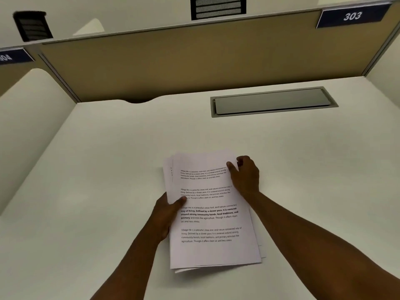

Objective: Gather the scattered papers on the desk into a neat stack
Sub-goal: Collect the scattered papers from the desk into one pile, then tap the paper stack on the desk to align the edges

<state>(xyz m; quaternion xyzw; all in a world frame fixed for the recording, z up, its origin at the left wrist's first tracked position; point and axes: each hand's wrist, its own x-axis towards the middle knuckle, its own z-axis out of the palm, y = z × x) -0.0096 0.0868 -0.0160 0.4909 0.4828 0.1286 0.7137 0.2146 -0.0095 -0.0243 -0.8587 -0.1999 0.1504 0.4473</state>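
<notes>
Both hands held one stack of papers (213, 221) lying on the desk (108, 169). At nine o'clock of the stack, the left hand (165, 213) gripped its edge, thumb on the top printed sheet. At two o'clock, the right hand (245, 176) pinched the far corner. Sheet edges stuck out unevenly at the stack's far left and near end. At twelve o'clock beyond lay a closed grey cable hatch (272, 101), then a tan partition (173, 61) with a sign (351, 16) reading 303.
</notes>
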